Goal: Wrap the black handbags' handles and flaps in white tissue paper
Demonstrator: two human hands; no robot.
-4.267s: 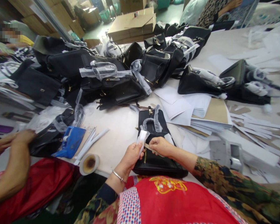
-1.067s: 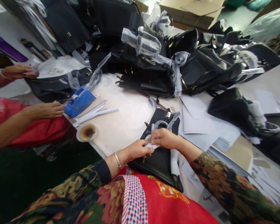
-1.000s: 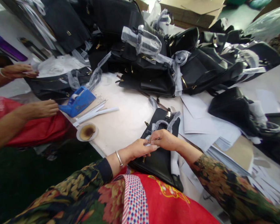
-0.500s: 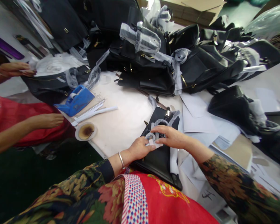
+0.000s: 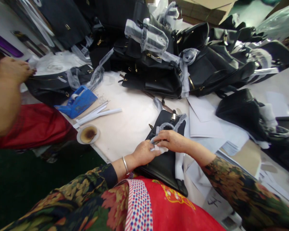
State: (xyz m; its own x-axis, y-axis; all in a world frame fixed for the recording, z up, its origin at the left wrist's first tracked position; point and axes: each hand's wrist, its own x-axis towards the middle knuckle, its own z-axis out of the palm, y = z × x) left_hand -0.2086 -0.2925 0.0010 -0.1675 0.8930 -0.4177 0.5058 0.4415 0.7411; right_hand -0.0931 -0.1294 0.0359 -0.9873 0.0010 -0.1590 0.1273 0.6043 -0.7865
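Black bag (image 5: 167, 168) under L fingers (image 5: 154, 153), pinching wht wrap (image 5: 163, 149), & R fingers (image 5: 162, 136), grip unclear.

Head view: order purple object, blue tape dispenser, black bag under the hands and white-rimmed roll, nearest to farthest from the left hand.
1. Black bag, under the left hand
2. White-rimmed roll, to the left
3. Blue tape dispenser, beyond the roll
4. Purple object, upper left

No legible txt; dark mark (image 5: 214, 202) on whitish item (image 5: 207, 194), poss. a char
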